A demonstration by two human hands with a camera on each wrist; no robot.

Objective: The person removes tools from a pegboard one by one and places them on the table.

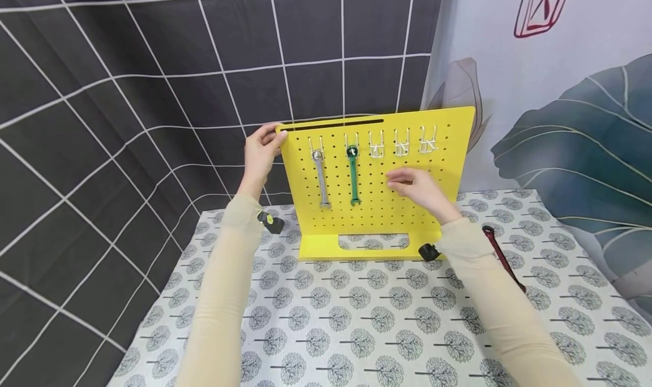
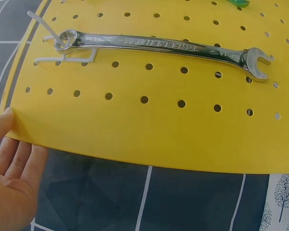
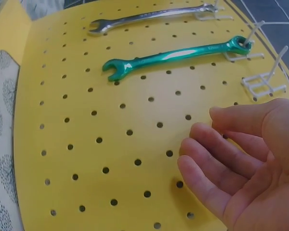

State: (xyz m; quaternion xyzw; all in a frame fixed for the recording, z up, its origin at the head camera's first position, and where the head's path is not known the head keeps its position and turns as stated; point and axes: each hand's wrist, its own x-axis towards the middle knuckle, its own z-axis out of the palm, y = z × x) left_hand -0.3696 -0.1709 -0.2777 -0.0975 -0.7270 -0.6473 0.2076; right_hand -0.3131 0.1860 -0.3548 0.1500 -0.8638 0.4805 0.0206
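Observation:
My left hand [image 1: 261, 152] pinches the upper left corner of a yellow pegboard [image 1: 336, 211], thumb on the front and fingers behind. Just in front of the board, right of its middle, my right hand [image 1: 415, 189] holds nothing, its fingers loosely bent. A silver combination wrench [image 2: 164, 45] hangs by its ring end from a white hook near the left edge. Beside it a green combination wrench [image 3: 176, 55] hangs the same way, open end down. Several bare white hooks [image 1: 402, 143] continue the row rightward.
A dark red wrench [image 1: 503, 258] lies on the tree-patterned tablecloth [image 1: 326, 330], right of the board and partly behind my right forearm. Behind the board hangs a dark curtain [image 1: 244, 42] with white grid lines. A leaf-printed white backdrop [image 1: 519, 87] stands at the right.

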